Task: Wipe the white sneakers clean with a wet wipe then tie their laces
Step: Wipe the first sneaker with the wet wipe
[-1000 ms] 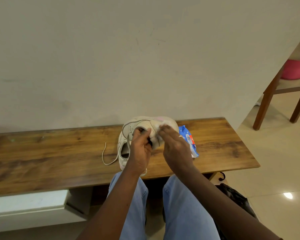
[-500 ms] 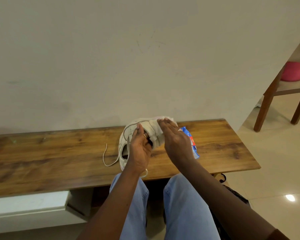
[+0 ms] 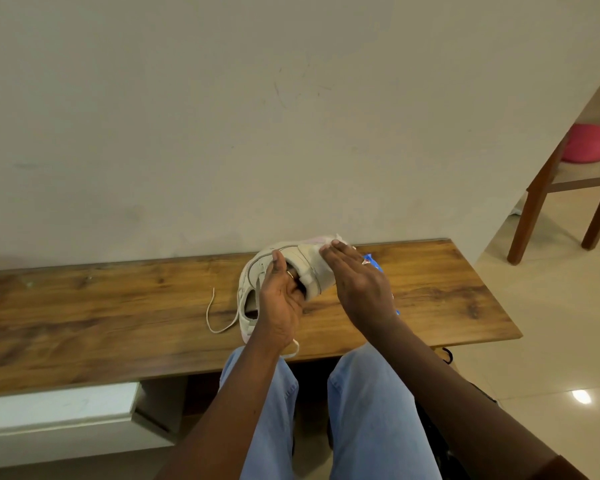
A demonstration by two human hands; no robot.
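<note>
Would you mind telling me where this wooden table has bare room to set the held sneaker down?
The wooden table is bare leftwards from the loose lace, and at its right end beyond the blue wipe pack. The middle is crowded: the left hand, the right hand, the held sneaker and the second sneaker.

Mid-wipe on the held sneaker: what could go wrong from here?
The right hand presses the wet wipe with flat fingers only, so it could slip off the sneaker.
The left hand grips the sneaker by its opening; hard rubbing might twist it loose.
A lace end lies at the bench's front edge by the left wrist, where the arm could snag it.
</note>
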